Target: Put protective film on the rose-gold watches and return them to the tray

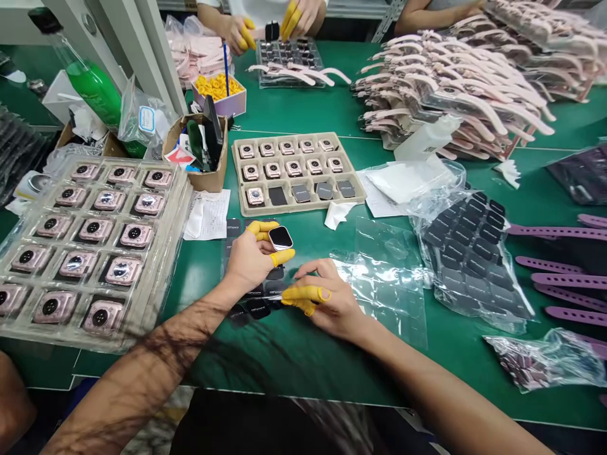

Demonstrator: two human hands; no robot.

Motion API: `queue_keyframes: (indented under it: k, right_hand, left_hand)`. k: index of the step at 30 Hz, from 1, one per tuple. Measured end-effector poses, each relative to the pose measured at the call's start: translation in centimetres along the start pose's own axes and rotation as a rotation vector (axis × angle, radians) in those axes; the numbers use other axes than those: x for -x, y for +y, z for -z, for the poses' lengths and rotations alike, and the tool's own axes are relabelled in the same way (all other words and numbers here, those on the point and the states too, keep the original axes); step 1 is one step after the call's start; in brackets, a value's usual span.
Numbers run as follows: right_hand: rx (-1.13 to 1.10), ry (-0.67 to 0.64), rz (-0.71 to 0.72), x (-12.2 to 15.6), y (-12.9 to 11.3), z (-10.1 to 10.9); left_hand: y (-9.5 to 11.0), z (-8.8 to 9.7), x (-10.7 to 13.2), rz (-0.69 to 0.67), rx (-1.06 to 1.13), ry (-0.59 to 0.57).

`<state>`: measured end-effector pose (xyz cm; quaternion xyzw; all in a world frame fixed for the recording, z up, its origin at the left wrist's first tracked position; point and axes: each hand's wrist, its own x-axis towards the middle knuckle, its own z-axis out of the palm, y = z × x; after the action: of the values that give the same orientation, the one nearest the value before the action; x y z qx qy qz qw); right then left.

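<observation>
Yellow finger cots (pixel 283 256) on both your hands. L hand (pixel 249 262) grasps a square smartwatch (pixel 281 238) w/ black screen, thumb & fingers on its edges, just above black film sheets (pixel 232 229) on the green mat (pixel 294 114). R hand (pixel 322 303) is pinched on a thin dark strip (pixel 272 298), right beside L hand; too small to tell exactly what it is. Clear plastic bag (pixel 379 297) lies under & right of R hand.

Lower left of frame: clear blister tray (pixel 102 163) of rose-gold watch bodies (pixel 121 272), backs up. Centre: beige pulp tray (pixel 303 205) w/ more watch bodies & dark pads in its bottom row. Right of frame: bag of black pads (pixel 469 253), purple straps (pixel 559 232) at edge. Upper right: big pile of bagged pink straps (pixel 455 95). Top centre: co-worker's hands (pixel 265 28), also in yellow cots, at a dark tray (pixel 290 63).
</observation>
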<state>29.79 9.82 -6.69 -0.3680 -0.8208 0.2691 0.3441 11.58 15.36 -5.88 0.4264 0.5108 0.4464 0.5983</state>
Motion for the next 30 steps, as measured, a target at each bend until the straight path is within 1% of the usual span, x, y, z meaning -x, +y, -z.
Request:
queue_keyframes:
  k: [2,3,4,5,7,8,9,11,12,13,15,17,19,25,30]
  right_hand:
    - [-0.031,-0.008,-0.004,-0.1,-1.2,0.9]
    - [-0.086,0.003,-0.023,-0.3,-1.8,1.5]
    - [-0.180,0.015,-0.054,-0.6,-2.5,2.2]
    - [-0.320,0.016,-0.087,-1.0,-2.9,2.9]
    - [-0.627,-0.003,-0.200,-2.0,-3.1,4.0]
    - [-0.722,0.030,-0.282,-2.5,-2.8,4.3]
    - [-0.762,0.106,-0.384,-3.0,-2.3,4.3]
    - [-0.748,0.324,-0.593,-3.7,-0.9,3.7]
    - [-0.737,0.402,-0.680,-3.9,-0.2,3.3]
    - [-0.743,0.434,-0.744,-3.9,0.4,2.8]
    - [-0.770,0.411,-0.818,-3.7,1.2,2.0]
    - [-0.785,0.376,-0.852,-3.3,1.5,1.5]
    - [-0.801,0.371,-0.865,-3.0,1.6,1.4]
    - [-0.791,0.353,-0.851,-3.0,1.8,1.5]
    - [-0.782,0.345,-0.867,-3.0,1.7,1.4]
  left_hand:
    - [-0.2,0.0,-0.1,-0.010,0.016,-0.007]
    - [-0.3,0.0,-0.1,-0.013,0.019,-0.013]
    - [-0.3,-0.1,-0.1,-0.013,0.015,-0.022]
    - [-0.3,-0.1,0.0,-0.011,-0.001,-0.031]
    - [-0.1,-0.2,0.3,-0.009,-0.067,-0.057]
    - [0.1,-0.2,0.4,-0.012,-0.112,-0.077]
    - [0.3,-0.3,0.6,-0.020,-0.157,-0.098]
    - [0.8,-0.4,0.8,-0.035,-0.252,-0.143]
    - [1.0,-0.5,0.9,-0.039,-0.298,-0.161]
    - [1.2,-0.5,0.9,-0.038,-0.341,-0.177]
    - [1.4,-0.5,1.0,-0.040,-0.421,-0.207]
    - [1.5,-0.5,1.0,-0.054,-0.487,-0.232]
    - [1.5,-0.5,0.9,-0.072,-0.535,-0.244]
    - [1.0,-0.5,0.7,-0.073,-0.542,-0.249]
    - [0.8,-0.5,0.6,-0.111,-0.573,-0.243]
